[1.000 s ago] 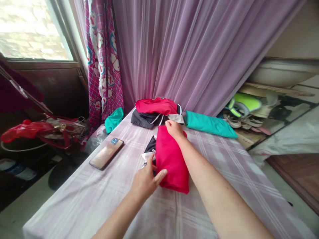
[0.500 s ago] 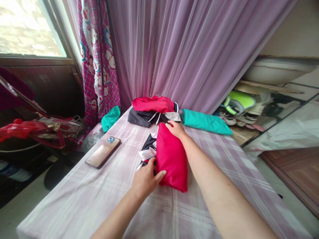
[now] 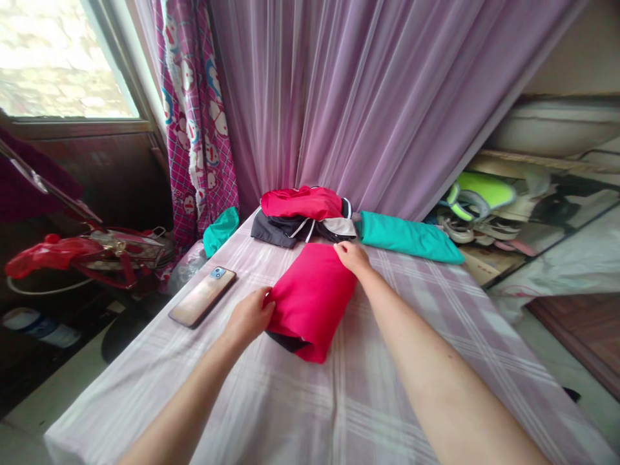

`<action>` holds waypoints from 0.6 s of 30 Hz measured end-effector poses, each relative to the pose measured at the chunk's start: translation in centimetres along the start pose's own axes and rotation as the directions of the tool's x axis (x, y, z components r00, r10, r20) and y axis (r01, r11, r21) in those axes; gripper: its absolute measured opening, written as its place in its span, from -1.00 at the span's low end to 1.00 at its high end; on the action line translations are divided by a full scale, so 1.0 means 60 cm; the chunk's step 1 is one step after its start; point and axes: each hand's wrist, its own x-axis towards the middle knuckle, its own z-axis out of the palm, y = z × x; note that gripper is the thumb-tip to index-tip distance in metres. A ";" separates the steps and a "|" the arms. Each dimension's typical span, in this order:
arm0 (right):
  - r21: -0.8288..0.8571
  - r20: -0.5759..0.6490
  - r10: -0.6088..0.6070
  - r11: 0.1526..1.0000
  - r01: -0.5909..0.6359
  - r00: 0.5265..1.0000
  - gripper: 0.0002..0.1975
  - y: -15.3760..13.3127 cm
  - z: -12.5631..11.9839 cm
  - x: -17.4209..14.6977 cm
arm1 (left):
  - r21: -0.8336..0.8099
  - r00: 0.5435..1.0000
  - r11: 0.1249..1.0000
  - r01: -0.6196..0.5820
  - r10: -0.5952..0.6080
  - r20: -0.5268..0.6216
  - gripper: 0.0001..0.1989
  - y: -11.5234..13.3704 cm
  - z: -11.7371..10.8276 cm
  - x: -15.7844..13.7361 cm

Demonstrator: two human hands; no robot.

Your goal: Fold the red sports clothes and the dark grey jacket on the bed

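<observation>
Left hand (image 3: 247, 315): you grip the red garment (image 3: 312, 294).
Right hand (image 3: 353, 257): you pinch its far-right corner.
Fold: likely step; next needs aligned edges.

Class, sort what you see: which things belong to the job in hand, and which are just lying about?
In the job:
Red cloth, held by the left hand and right hand
Probably also the clothes pile and folded teal cloth beyond it

Lying about:
Phone on the table
Shoes at far right
</observation>
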 end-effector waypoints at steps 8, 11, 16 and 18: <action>-0.058 0.027 0.026 0.998 -0.025 0.999 -0.53 0.002 0.028 -0.015 | 0.118 0.926 0.967 -0.225 0.250 -0.283 -0.60 0.002 0.017 -0.005; -0.062 0.016 0.012 0.998 -0.011 1.000 -0.52 0.003 0.016 -0.017 | 0.126 0.867 0.905 -0.407 0.426 -0.259 -0.59 0.069 0.020 -0.007; -0.111 0.063 0.000 0.994 0.007 0.998 -0.49 0.007 0.000 -0.029 | 0.250 0.921 0.891 -0.379 0.390 0.006 -0.46 0.133 0.062 0.015; -0.119 0.102 0.032 0.993 -0.020 0.994 -0.46 0.017 -0.006 -0.030 | 0.268 0.908 0.869 -0.416 0.415 0.063 -0.37 0.120 0.079 0.023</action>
